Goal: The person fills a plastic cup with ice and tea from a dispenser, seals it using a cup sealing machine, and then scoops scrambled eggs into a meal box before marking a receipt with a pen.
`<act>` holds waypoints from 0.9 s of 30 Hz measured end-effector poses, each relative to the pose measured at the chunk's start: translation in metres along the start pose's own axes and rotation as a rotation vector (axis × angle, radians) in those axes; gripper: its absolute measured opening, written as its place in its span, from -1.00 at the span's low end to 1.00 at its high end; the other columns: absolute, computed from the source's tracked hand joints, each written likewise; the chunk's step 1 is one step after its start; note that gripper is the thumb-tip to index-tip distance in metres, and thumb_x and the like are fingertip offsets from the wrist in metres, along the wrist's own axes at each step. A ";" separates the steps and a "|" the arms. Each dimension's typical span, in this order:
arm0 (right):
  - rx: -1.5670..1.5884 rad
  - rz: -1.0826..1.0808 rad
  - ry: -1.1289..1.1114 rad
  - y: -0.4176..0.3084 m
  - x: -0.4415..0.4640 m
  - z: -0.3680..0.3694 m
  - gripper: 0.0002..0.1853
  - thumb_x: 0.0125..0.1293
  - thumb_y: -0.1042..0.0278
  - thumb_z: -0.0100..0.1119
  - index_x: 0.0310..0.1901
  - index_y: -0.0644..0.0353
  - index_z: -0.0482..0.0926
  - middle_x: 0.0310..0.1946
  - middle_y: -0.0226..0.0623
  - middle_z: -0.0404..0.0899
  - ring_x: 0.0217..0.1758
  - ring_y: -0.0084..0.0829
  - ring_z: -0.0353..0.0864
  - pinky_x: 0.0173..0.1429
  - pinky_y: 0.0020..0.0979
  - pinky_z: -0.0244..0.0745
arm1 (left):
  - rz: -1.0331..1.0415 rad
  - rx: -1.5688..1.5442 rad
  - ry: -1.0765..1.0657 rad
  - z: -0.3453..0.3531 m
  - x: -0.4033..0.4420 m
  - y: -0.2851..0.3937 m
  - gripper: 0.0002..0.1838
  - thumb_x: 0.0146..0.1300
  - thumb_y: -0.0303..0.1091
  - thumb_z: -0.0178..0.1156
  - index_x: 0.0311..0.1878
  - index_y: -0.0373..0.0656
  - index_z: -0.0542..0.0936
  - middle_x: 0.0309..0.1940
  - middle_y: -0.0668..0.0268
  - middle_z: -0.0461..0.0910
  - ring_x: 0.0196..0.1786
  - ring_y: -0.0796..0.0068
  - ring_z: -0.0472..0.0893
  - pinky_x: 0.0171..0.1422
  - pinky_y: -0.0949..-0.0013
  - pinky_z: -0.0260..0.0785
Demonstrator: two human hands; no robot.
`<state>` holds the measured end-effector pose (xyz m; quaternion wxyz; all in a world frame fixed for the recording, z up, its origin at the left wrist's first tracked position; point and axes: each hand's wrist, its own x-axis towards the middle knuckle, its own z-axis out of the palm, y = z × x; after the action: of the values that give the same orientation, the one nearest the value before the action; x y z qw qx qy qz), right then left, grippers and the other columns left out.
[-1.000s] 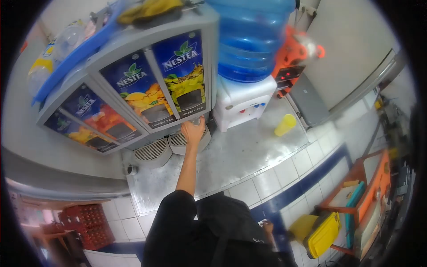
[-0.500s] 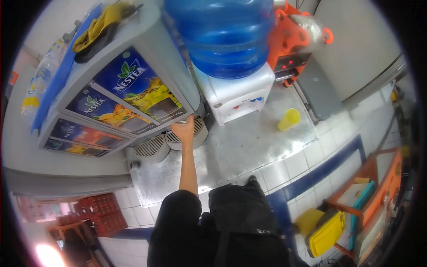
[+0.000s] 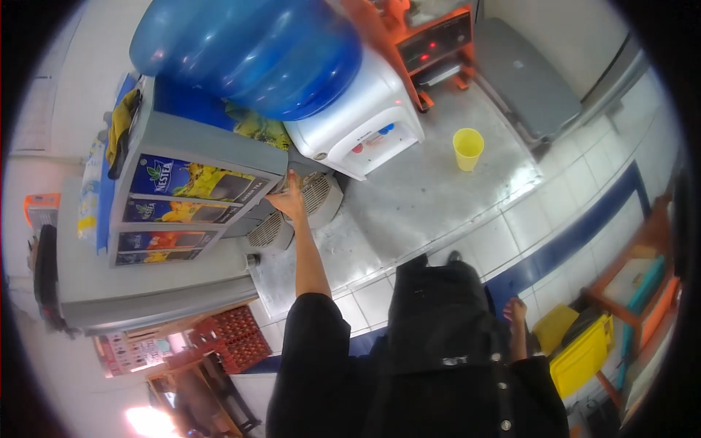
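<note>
My left hand (image 3: 290, 201) reaches to the front of the Nestea drink dispenser (image 3: 197, 131), just above its grated drip trays (image 3: 319, 197). Its fingers are wrapped round something below the dispenser's front edge, mostly hidden and too small to make out. My right hand (image 3: 515, 310) hangs low beside the black apron, its fingers curled in with nothing visible in them. A yellow plastic cup (image 3: 468, 148) stands on the metal counter (image 3: 416, 197), well away from both hands.
Beside the dispenser stands a white water dispenser (image 3: 365, 120) topped by a big blue water bottle (image 3: 255, 51). An orange machine (image 3: 438, 47) with red lights is behind. A yellow bin (image 3: 580, 358), an orange shelf (image 3: 631, 285) and red crates (image 3: 232, 339) stand around the tiled floor.
The view has turned and shifted, so the dispenser and the cup sit differently in it. My right hand has come into view at the lower right. My left hand stays at the dispenser.
</note>
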<state>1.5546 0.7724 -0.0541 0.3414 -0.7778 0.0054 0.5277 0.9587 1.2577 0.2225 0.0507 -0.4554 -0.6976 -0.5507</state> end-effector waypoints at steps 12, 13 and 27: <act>-0.009 0.030 -0.099 -0.006 -0.027 0.012 -0.78 0.25 0.47 -0.06 -0.10 0.15 0.52 -0.40 -0.35 0.60 -0.49 -0.48 0.62 -0.52 -0.42 0.49 | 0.005 -0.052 0.055 0.006 -0.003 0.004 0.17 -0.04 0.08 0.57 0.39 -0.49 0.09 0.26 -0.23 0.41 0.28 -0.16 0.46 0.40 0.03 0.27; -0.029 0.028 -0.095 -0.006 -0.027 0.012 -0.77 0.24 0.48 -0.05 -0.10 0.15 0.52 -0.39 -0.35 0.60 -0.48 -0.48 0.63 -0.50 -0.41 0.50 | 0.013 -0.046 0.062 0.006 -0.003 0.000 0.16 -0.03 0.07 0.57 0.39 -0.48 0.09 0.26 -0.22 0.42 0.27 -0.15 0.47 0.39 0.03 0.28; -0.045 0.008 -0.084 0.000 0.002 0.009 -0.70 0.26 0.44 -0.07 -0.02 0.17 0.57 -0.37 -0.27 0.62 -0.49 -0.35 0.66 -0.48 -0.30 0.59 | -0.052 -0.047 0.024 0.003 -0.005 0.006 0.21 0.00 0.05 0.56 0.42 -0.56 0.02 0.34 -0.26 0.32 0.37 -0.12 0.39 0.49 0.07 0.18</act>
<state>1.5478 0.7775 -0.0578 0.3217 -0.7623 -0.0175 0.5614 0.9673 1.2566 0.2232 0.0342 -0.4317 -0.6955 -0.5734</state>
